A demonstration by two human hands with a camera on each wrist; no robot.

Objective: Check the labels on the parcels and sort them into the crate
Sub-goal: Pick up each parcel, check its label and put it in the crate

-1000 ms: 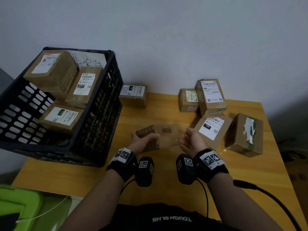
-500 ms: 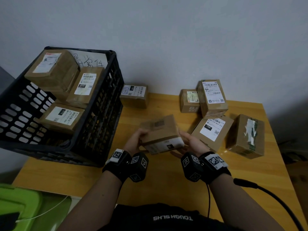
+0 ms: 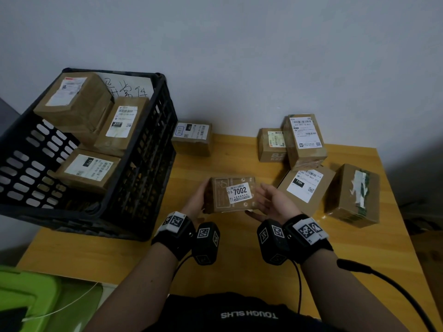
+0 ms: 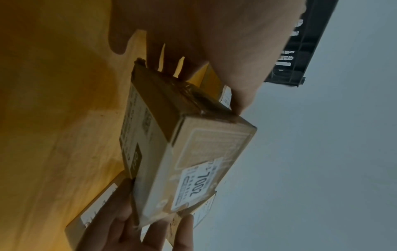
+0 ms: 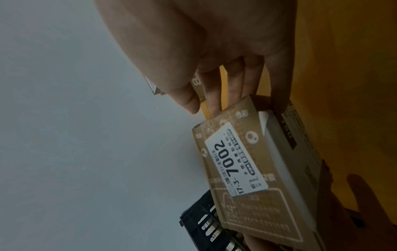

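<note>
Head view: the parcel [image 3: 221, 203] lies lengthwise between the left hand [image 3: 194, 204], gripping one end, and the right hand [image 3: 275, 204], straight-fingered against the other; the crate [image 3: 153, 164] is leftward.

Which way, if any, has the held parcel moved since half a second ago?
Yes: the held parcel has turned in place, 7002 label now up; it remains level with the 15H parcel.

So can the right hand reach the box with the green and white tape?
Probably yes. The taped box sits just right of the right hand, with bare table between them on the near side. But that hand is steadying the 7002 parcel, so it must let go first.
</note>
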